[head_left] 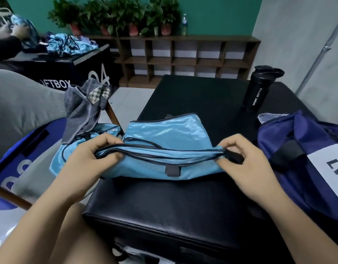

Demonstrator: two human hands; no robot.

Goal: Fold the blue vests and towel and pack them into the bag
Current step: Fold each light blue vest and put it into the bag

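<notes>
A light blue vest [164, 149] with dark trim lies folded across the black padded table [164, 216]. My left hand [90, 155] pinches its left end, thumb under the folded edge. My right hand [238, 159] pinches the right end, at a black strap or trim. A dark blue bag [301, 149] with a white label sits at the right of the table. A grey striped towel [82, 111] is draped over a chair [21, 111] on the left. More light blue fabric [69, 155] lies under the towel, beside my left hand.
A black sport bottle [257, 92] stands at the table's far right. A black box [55, 71] at the back left carries a heap of blue garments [69, 44], with another person's arm beside it. Wooden shelves [183, 58] with potted plants line the back wall.
</notes>
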